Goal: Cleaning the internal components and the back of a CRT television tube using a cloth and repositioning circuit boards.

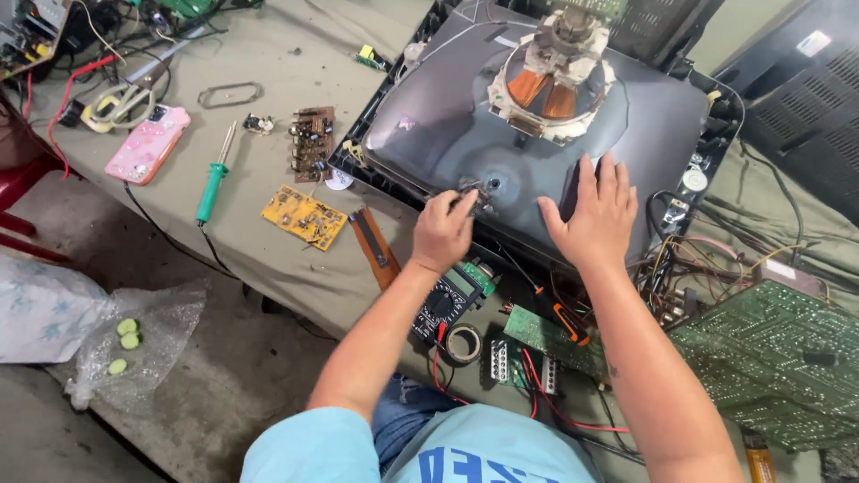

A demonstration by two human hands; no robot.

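Your left hand pinches a small part on the grey picture tube, your right hand lies flat and open beside it, above the cloth-covered surface full of boards.

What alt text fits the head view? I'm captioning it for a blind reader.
A person's left hand pinches a small fitting on the grey back of a picture tube lying face down on a workbench, while the right hand rests flat on the glass. A multimeter, circuit boards and a green-handled soldering iron lie around.
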